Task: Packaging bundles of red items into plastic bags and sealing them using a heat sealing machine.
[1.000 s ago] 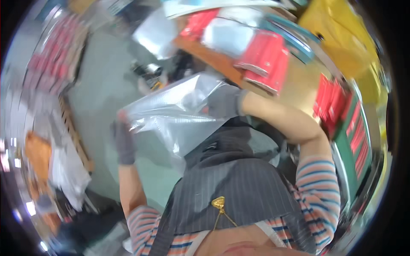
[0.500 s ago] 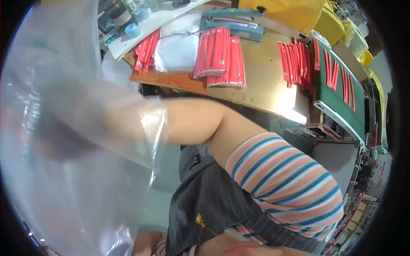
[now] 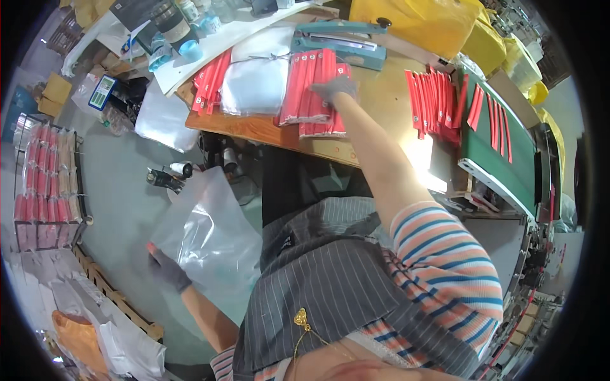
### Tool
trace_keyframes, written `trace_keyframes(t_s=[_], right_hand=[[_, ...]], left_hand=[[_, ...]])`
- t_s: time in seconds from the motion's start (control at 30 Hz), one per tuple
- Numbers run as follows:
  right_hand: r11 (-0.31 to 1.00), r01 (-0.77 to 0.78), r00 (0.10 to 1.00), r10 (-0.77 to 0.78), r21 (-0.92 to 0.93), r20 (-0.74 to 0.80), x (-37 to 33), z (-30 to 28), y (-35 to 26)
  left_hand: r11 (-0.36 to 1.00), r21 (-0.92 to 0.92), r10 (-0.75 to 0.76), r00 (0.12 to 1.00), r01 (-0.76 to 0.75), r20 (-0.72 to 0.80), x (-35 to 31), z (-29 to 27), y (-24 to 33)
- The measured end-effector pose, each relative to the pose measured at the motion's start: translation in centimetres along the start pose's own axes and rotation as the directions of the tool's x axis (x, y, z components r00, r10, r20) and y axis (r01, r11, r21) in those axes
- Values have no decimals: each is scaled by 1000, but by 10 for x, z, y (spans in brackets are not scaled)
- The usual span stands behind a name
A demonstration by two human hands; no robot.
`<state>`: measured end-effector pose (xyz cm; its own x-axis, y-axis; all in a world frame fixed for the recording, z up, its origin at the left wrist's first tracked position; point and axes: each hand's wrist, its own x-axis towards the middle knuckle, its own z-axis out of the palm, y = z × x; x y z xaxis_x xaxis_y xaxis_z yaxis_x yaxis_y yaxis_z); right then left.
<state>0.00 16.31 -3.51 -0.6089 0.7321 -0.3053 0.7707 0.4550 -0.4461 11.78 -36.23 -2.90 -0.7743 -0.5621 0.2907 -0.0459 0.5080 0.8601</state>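
Note:
My left hand (image 3: 168, 269), in a grey glove with a bare reddish fingertip, is closed on the edge of a large clear plastic bag (image 3: 213, 238). The bag hangs open and crumpled over the floor, left of my apron. Stretched over the table, my right hand (image 3: 337, 89), also gloved, is closed around the right side of a bundle of long red packets (image 3: 298, 95). Its fingers lie across the top packets; the thumb is hard to see. More red packets (image 3: 324, 129) lie beneath that bundle.
A stack of clear bags (image 3: 257, 82) and a blue-green bag sealer (image 3: 340, 46) lie near the bundle. More red strips (image 3: 432, 101) sit right, beside a green conveyor belt (image 3: 508, 159). A wire rack (image 3: 47, 184) of packed goods stands at far left.
My right hand has left the raised, blurred plastic bag and reached onto the red packets. The bag has dropped low on the left, held by my left hand, which has come into view.

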Motion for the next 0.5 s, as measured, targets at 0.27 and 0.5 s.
trace_keyframes(t_s=[0.27,0.5], right_hand=[[931,-82,954,-30,356,299,-33,4,69],[565,-114,863,-351,817,363,-85,6,118]], left_hand=[[918,385,-110,868,-98,484,-29,2,-76],[955,199,-259,945,220,199,-67,-1,-28]])
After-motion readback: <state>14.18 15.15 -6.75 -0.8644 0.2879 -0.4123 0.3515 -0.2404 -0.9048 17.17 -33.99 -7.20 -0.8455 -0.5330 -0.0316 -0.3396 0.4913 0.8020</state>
